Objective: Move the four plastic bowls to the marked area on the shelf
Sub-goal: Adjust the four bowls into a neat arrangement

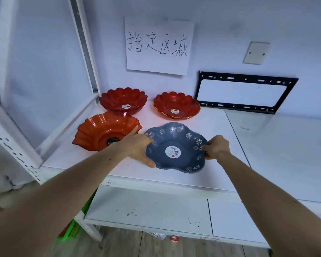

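I have the blue bowl (176, 148) at centre frame, held by its rim from both sides; my left hand (139, 145) is clamped on the left edge with the thumb under the near lobe, my right hand (216, 147) pinches the right edge; the hands sit well apart, one bowl-width between them. The bowl is low over the white shelf (202, 127), near its front edge, and I cannot tell whether its base is touching yet; three red bowls already lie below the paper sign (158, 46) on the wall, a scalloped red bowl (123, 101) at upper left, a gold-rimmed red bowl (176, 105) to its right, and a fluted orange-red bowl (105, 132) just beside my left hand. By my judgement this is the fourth and last placement; to do it well I would keep the bowl level, set it flat clear of the orange-red rim, then release both sides together. The blue plastic looks opaque and matt, five-lobed with a beaded rim and pale printed flowers; the red ones look glossy and translucent; each carries a round sticker.
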Motion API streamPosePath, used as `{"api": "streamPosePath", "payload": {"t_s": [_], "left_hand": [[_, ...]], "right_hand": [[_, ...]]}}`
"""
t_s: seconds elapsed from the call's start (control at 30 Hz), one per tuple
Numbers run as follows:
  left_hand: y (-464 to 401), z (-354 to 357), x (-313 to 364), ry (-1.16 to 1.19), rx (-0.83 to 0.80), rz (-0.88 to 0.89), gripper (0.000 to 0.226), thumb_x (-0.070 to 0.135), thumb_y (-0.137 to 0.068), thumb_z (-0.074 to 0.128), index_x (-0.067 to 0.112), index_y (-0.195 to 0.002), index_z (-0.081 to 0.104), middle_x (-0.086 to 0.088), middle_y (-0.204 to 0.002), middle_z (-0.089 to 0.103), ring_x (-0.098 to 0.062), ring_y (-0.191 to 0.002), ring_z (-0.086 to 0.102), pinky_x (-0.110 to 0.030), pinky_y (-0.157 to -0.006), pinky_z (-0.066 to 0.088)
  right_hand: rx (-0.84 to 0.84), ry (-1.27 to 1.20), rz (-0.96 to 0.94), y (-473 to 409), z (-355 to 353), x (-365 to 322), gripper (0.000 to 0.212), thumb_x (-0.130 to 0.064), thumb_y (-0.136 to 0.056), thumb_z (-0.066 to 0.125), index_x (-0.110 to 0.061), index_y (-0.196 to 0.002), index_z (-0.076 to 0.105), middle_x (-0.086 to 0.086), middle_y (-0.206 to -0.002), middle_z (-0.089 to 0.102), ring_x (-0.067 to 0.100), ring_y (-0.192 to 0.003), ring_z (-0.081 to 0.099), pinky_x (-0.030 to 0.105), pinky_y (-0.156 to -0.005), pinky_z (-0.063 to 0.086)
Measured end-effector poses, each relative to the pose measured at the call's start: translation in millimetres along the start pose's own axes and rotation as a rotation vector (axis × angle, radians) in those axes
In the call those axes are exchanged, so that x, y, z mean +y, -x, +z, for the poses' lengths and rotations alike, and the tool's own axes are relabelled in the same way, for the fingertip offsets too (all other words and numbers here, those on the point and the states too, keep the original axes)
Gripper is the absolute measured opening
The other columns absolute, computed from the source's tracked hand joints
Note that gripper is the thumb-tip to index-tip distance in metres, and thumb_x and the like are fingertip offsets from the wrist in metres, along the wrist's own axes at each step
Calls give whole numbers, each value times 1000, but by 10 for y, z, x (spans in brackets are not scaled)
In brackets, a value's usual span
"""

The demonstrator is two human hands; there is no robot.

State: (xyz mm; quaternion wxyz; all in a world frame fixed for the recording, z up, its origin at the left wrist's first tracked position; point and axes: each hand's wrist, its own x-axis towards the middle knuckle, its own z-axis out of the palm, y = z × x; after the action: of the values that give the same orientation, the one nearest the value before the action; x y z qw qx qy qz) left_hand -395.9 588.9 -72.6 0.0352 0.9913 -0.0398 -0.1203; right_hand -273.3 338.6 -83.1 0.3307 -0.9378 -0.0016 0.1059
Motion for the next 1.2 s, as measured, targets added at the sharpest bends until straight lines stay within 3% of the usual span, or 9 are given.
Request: {"api": "streamPosePath", "payload": {"t_s": [0.07, 0.17, 0.3, 0.5, 0.67, 0.8, 0.93, 1.03, 1.2], "left_hand": [[-20, -3, 8, 9, 5, -1, 85, 76, -63, 61, 29, -132, 48, 8, -142, 52, -18, -138, 38, -53, -120, -3], [-50, 8, 16, 18, 16, -7, 85, 76, -64, 60, 30, -133, 46, 7, -143, 51, -17, -138, 37, -51, -119, -5], [-91, 33, 12, 31, 37, -17, 86, 78, -63, 59, 28, -132, 47, 6, -141, 52, -18, -137, 38, -50, -118, -4], [-117, 44, -11, 26, 32, -34, 89, 79, -62, 57, 25, -132, 48, 4, -138, 55, -18, -135, 41, -50, -119, -1], [-113, 35, -10, 31, 12, -39, 89, 79, -62, 57, 27, -133, 45, 4, -141, 52, -18, -137, 39, -49, -120, -1], [-103, 14, -4, 44, 3, -34, 87, 77, -64, 58, 27, -134, 44, 4, -143, 50, -18, -138, 37, -49, -119, -2], [-92, -7, -9, 73, -2, -17, 86, 75, -68, 57, 25, -136, 42, 1, -147, 47, -20, -141, 34, -50, -121, 0], [-68, -22, -27, 114, 17, -13, 86, 74, -68, 58, 23, -136, 42, 2, -146, 46, -18, -139, 34, -47, -121, 2], [-38, -44, -67, 216, 61, 5, 76, 68, -72, 60, 26, -133, 44, 5, -142, 48, -18, -135, 37, -45, -120, 13]], "right_hand": [[-2, 4, 0, -35, -2, -18, 12, -9, -82, 64, 3, -79, 64, 23, -79, 72, 34, -75, 73, 38, -74, 60], [-3, 3, 4, -91, -11, -51, 17, -9, -83, 62, -3, -68, 57, 20, -73, 68, 33, -71, 70, 29, -60, 55], [-9, 7, 5, -162, -14, -82, 10, -6, -82, 59, -3, -73, 60, 19, -71, 66, 30, -66, 66, 26, -53, 50], [-10, -7, 0, -211, -2, -80, 8, -7, -82, 60, -1, -79, 64, 19, -75, 68, 33, -73, 69, 30, -63, 53], [-15, -10, 12, -226, 10, -63, 19, -6, -83, 60, 8, -93, 68, 24, -86, 73, 35, -79, 72, 36, -72, 57], [-15, 4, 19, -213, 6, -93, 16, -12, -85, 60, 3, -84, 65, 22, -81, 71, 33, -72, 71, 27, -53, 51], [-15, 6, 40, -205, -2, -93, 24, -22, -85, 62, -6, -70, 52, 15, -72, 67, 23, -43, 65, 18, -37, 42], [-36, 14, 47, -210, -21, -66, 25, -25, -85, 62, 0, -86, 61, 12, -71, 70, 19, -42, 67, 22, -42, 50], [-49, 8, 52, -223, -55, 3, 35, -34, -88, 59, 0, -94, 64, 12, -77, 74, 22, -61, 73, 32, -60, 59]]}}
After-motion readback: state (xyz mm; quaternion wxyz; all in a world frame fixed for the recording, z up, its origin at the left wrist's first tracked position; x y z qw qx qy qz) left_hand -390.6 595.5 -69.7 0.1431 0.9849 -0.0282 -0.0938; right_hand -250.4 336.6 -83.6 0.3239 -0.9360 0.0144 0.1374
